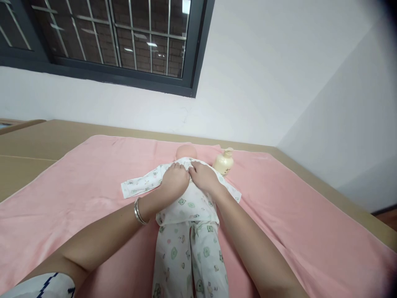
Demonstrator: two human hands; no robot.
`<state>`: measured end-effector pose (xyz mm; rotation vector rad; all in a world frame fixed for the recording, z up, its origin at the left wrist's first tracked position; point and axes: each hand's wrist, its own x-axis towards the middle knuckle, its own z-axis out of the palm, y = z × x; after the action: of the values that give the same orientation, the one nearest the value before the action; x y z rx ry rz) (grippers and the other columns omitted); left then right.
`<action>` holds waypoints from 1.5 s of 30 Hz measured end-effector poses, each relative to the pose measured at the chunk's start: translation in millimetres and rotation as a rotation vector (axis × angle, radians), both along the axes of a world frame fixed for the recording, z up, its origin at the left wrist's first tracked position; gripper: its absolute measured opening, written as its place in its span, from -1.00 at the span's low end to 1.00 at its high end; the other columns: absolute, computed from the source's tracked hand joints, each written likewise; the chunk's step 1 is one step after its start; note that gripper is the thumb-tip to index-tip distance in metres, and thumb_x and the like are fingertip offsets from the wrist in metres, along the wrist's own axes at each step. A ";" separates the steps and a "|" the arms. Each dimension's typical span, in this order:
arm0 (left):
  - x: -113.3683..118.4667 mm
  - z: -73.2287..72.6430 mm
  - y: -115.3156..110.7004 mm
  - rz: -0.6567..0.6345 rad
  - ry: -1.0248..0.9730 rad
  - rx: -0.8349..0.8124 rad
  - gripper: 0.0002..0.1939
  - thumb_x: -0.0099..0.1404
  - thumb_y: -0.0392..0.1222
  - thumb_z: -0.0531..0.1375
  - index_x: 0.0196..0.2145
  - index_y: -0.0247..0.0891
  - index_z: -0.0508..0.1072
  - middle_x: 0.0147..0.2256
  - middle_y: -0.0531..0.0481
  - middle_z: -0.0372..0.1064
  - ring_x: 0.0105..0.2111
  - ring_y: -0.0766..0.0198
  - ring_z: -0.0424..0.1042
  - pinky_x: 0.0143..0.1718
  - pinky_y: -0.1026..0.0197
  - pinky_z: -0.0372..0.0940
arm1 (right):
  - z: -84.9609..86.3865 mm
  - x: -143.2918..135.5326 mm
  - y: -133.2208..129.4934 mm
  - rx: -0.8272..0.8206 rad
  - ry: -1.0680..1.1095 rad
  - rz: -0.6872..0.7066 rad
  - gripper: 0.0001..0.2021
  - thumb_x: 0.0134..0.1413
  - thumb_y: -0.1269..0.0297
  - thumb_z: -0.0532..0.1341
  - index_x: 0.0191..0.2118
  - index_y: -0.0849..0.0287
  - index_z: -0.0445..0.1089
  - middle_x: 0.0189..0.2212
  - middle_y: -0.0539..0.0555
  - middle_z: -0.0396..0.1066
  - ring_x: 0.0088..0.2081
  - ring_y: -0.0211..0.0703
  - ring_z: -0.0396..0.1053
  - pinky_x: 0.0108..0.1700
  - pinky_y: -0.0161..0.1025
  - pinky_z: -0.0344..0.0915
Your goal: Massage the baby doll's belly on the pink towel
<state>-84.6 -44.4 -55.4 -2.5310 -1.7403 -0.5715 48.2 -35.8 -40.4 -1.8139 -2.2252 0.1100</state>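
Note:
A baby doll [186,152] lies stretched out on its back, its head toward the wall. It is dressed in a white pajama top [190,205] with small green animal prints and matching pajama pants [206,252]. My left hand [175,180] is curled closed on the chest of the top, just below the collar. Right beside it, my right hand [203,176] pinches the same front cloth, thumb and fingers close together. Both hands hide the fastening of the top. The sleeves spread out to either side.
A pink blanket [102,186] lies under the doll on a tan tabletop [31,140]. By the doll's shoulder on the right stands a cream pump bottle [223,162]. Behind rise a white wall [248,82] and a dark-framed barred window [124,41].

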 end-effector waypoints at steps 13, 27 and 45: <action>-13.4 -6.1 29.2 -0.025 -0.130 -0.100 -0.52 0.44 -0.10 -0.16 -0.10 -0.39 0.48 -0.03 -0.31 0.48 0.01 -0.03 0.44 0.07 0.01 0.27 | 3.6 -14.5 -13.1 -0.002 -0.048 -0.042 -0.65 0.34 0.28 -0.10 -0.07 0.25 0.40 -0.05 0.28 0.48 0.00 0.07 0.40 -0.01 -0.13 0.23; -3.4 -23.5 24.5 0.050 -0.173 0.043 -0.65 0.41 -0.17 -0.09 -0.11 -0.33 0.44 -0.06 -0.22 0.47 0.01 -0.03 0.39 0.11 -0.03 0.23 | -10.3 -0.8 7.2 -0.005 0.062 -0.041 -0.56 0.35 0.20 -0.11 0.13 0.28 0.32 0.24 0.27 0.27 0.28 0.07 0.15 0.26 -0.04 0.04; -3.5 -21.9 23.7 0.045 -0.170 0.014 -0.65 0.41 -0.16 -0.09 -0.10 -0.33 0.43 -0.06 -0.23 0.46 0.02 -0.01 0.38 0.11 0.00 0.20 | -8.1 0.3 6.8 0.003 0.054 -0.034 -0.58 0.34 0.20 -0.11 0.09 0.28 0.34 0.19 0.28 0.32 0.21 0.07 0.23 0.21 -0.07 0.07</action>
<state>-88.1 -20.7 -77.4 -2.4935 -1.8322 -0.8141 48.5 -29.0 -48.4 -1.8242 -2.1562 0.1464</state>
